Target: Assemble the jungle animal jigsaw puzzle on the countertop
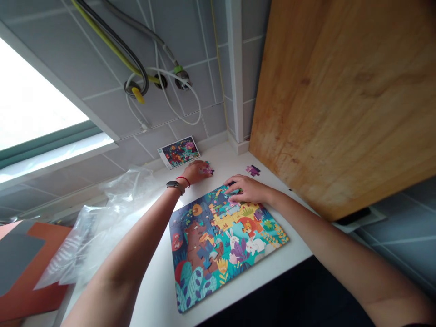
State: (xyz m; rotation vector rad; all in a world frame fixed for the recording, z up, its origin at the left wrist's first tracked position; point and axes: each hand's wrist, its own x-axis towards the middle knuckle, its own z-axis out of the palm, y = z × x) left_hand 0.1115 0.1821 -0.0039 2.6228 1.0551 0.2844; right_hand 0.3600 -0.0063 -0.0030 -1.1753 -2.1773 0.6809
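Observation:
A colourful jigsaw puzzle point(235, 236) with rabbits, plants and a fox-like animal lies on the white tabletop, mostly assembled. Beyond its far edge, my left hand point(195, 172) curls its fingers around a pink and purple puzzle piece point(207, 170), partly hidden by them. My right hand point(248, 188) rests on the puzzle's far right part, fingers apart and touching the surface; what lies under the fingertips is hidden. Loose pink and purple puzzle pieces point(252, 170) sit beyond my right hand. A picture card point(180, 152) leans by the wall, behind my left hand.
Clear plastic wrapping point(102, 227) lies left of my left forearm, beside an orange and grey box or sheet point(37, 268). A large wooden board point(340, 100) stands on the right. Hoses and a white cable point(195, 102) hang on the tiled wall.

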